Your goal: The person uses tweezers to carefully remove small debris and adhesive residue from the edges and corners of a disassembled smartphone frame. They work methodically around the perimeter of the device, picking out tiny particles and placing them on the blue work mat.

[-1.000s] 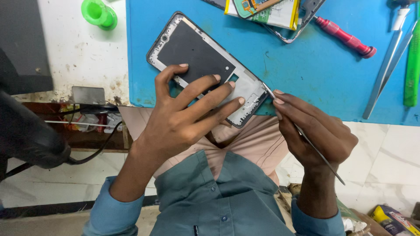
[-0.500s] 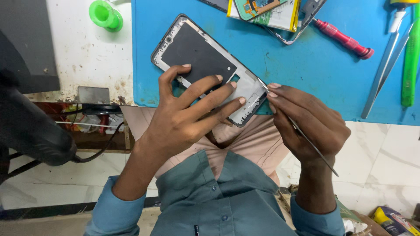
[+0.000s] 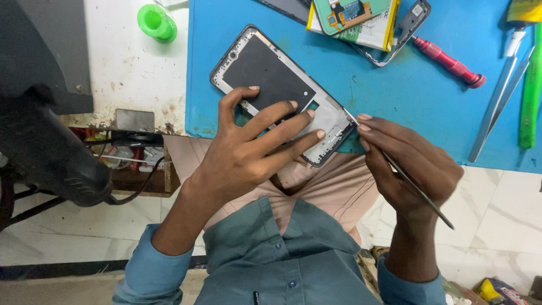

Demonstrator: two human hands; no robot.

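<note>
A white pack (image 3: pixel 370 31) with a yellow edge is seen at the top of the blue mat (image 3: pixel 406 96). A green board (image 3: pixel 347 11) is laid on top of it. A small dark frame (image 3: pixel 409 20) is placed just beside the pack, on its right. A red screwdriver (image 3: pixel 449 61) is found near them. A yellow label (image 3: pixel 522 10) is seen in the top right corner, above silver tweezers (image 3: pixel 499 110) and a green tool (image 3: pixel 530 90). A green round thing (image 3: pixel 156 22) is set on the white worktop (image 3: pixel 132 73), to the left of the mat.

The phone frame (image 3: pixel 271 79) is laid slanted on the mat, and its near end is hung over the mat's edge. It is pressed down by the left hand (image 3: pixel 248 152), whose fingers are spread flat on its near end. A thin metal tool (image 3: pixel 406 175) is gripped by the right hand (image 3: pixel 412 166), which is closed around it. The tool's tip is held against the near right corner of the phone frame.
</note>
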